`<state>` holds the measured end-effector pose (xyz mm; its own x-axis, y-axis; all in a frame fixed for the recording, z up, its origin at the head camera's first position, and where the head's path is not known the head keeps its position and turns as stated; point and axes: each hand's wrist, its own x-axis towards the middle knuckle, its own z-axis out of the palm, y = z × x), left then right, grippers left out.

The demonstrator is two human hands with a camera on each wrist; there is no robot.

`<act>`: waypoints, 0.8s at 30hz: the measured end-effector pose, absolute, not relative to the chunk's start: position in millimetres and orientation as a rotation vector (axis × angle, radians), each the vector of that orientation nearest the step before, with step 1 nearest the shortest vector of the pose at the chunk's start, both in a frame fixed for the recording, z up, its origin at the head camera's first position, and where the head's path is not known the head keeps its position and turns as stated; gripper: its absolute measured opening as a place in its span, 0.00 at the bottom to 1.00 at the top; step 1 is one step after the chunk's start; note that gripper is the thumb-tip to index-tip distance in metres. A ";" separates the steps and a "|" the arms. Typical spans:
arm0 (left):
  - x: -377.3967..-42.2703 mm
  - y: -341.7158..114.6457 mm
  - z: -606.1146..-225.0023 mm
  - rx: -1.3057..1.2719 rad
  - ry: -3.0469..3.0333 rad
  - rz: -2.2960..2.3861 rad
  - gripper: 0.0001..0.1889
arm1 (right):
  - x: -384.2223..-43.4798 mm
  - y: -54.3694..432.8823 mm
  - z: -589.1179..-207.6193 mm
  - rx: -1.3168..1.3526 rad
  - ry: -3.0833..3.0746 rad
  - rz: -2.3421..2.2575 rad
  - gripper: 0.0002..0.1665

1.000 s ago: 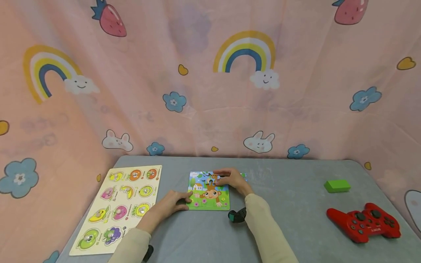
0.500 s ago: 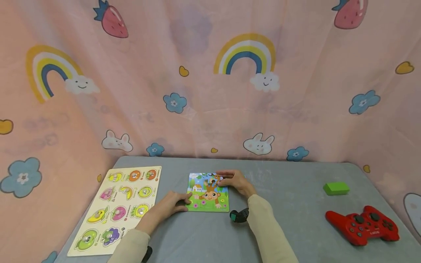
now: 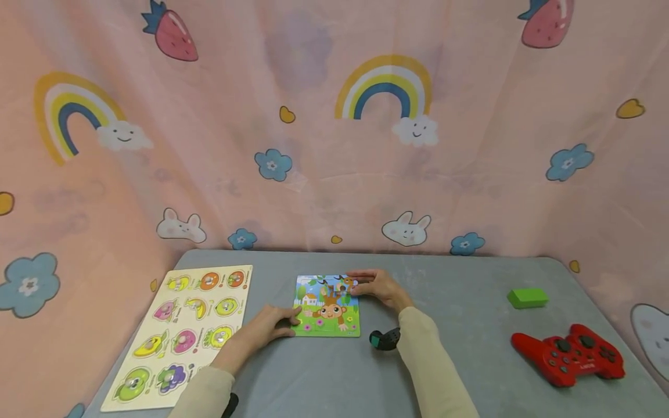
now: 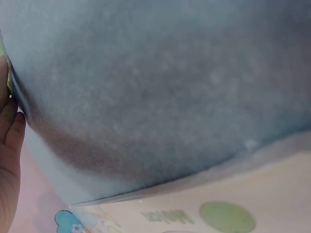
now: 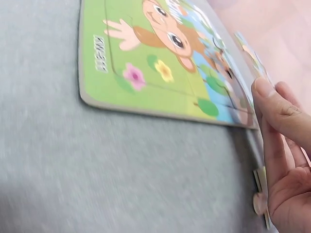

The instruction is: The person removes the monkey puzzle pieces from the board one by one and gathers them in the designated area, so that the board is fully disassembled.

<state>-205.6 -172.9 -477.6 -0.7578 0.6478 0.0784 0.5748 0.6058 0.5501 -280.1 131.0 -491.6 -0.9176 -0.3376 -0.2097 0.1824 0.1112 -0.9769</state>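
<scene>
A square jigsaw puzzle [image 3: 326, 326] with a monkey picture lies flat on the grey table. My left hand [image 3: 268, 326] touches its left edge, fingers fairly straight; the left wrist view catches only some of these fingers [image 4: 12, 131]. At the upper right corner is my right hand [image 3: 385, 288], over the puzzle. In the right wrist view, its thumb and fingers pinch a thin puzzle piece [image 5: 251, 54], tilted up above the board. Another puzzle piece [image 5: 260, 198] shows behind that hand, largely hidden. A gap in the picture lies near the right fingertips.
A cream fruit peg board [image 3: 183, 325] lies at the left, partly under the left forearm. To the right are a green block [image 3: 528, 298] and a red game controller [image 3: 569, 355]. A pink patterned curtain [image 3: 313, 197] hangs behind the table [image 3: 449, 325].
My right hand has shifted slightly right over the puzzle's upper right corner. A piece seen right of the board is now hidden in the head view. My left hand stays at the edge.
</scene>
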 end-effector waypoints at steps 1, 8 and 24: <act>-205.1 -173.3 -477.2 1.037 2.697 0.858 0.24 | -279.8 132.8 -490.9 -0.154 2.010 -1.861 0.31; -204.2 -175.0 -476.2 1.040 2.703 0.861 0.25 | -278.6 145.4 -487.2 -0.150 2.029 -1.819 0.32; -203.3 -173.1 -475.0 1.022 2.705 0.861 0.24 | -277.9 186.0 -489.8 -0.218 2.018 -1.819 0.33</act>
<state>-203.3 -173.1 -475.0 -0.7637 0.6404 0.0816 0.5699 0.6092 0.5515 -277.9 186.0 -489.8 -0.9027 -0.3827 -0.1967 0.1560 0.1348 -0.9785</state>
